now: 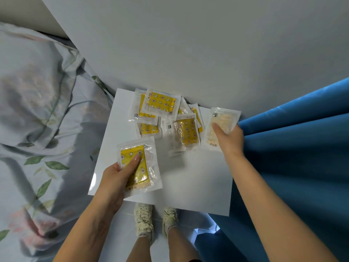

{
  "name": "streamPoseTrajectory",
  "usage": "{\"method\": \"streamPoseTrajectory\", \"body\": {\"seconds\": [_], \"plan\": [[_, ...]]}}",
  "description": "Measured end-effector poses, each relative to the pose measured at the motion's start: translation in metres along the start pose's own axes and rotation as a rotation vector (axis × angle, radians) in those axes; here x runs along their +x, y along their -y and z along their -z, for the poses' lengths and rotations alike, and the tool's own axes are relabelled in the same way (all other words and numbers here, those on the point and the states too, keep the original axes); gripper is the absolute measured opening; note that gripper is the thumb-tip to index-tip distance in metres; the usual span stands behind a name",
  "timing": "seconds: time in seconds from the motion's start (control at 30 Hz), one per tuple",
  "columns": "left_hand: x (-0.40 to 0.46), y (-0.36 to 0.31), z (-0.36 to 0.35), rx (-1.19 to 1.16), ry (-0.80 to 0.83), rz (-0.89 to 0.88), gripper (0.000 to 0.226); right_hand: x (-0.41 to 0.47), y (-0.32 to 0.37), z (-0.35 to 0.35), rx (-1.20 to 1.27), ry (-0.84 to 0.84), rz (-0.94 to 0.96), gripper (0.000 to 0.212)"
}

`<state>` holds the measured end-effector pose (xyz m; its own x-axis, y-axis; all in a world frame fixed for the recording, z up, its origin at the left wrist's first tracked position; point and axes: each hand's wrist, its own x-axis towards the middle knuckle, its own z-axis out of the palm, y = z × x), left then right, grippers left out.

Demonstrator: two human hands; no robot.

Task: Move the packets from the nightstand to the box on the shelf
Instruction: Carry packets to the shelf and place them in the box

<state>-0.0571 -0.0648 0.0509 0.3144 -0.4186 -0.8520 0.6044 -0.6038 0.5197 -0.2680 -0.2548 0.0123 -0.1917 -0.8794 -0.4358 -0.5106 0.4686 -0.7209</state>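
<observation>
On the white nightstand [198, 176], seen from the head cam, a pile of packets [166, 114] lies at the far edge by the wall, yellow w/ star and moon prints. Left hand [115, 178] holds one yellow packet [138, 165] over the nightstand's near-left part, thumb on top, fingers [132, 163] curled under it. Right hand [229, 137] grips a pale packet [222, 121] at the nightstand's far-right corner, thumb pressed on its face. Left of the nightstand: bed w/ floral pillow [37, 87]. Right of it: blue curtain [292, 148]. Below its near edge: two pale sneakers [143, 220]. Box not in view.
</observation>
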Motion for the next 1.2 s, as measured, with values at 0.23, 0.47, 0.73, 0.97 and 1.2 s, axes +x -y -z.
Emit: {"method": "streamPoseTrajectory", "body": {"seconds": [0.23, 0.47, 0.73, 0.97, 1.2], "plan": [[-0.109, -0.066, -0.011, 0.002, 0.103, -0.206, 0.017, -0.111, 0.095, 0.085, 0.312, 0.22, 0.052, 0.028], [-0.236, -0.103, 0.002, -0.056, 0.089, -0.466, 0.024, -0.228, 0.176, 0.144, 0.503, 0.455, 0.125, 0.024], [-0.327, -0.102, 0.045, -0.208, -0.099, -0.586, 0.006, -0.321, 0.22, 0.145, 0.373, 0.723, 0.23, 0.025], [-0.405, -0.061, 0.123, -0.399, -0.337, -0.626, 0.005, -0.415, 0.246, 0.127, 0.284, 0.971, 0.351, 0.044], [-0.503, 0.021, 0.225, -0.532, -0.602, -0.677, 0.007, -0.537, 0.228, 0.093, 0.222, 1.216, 0.43, 0.045]]}}
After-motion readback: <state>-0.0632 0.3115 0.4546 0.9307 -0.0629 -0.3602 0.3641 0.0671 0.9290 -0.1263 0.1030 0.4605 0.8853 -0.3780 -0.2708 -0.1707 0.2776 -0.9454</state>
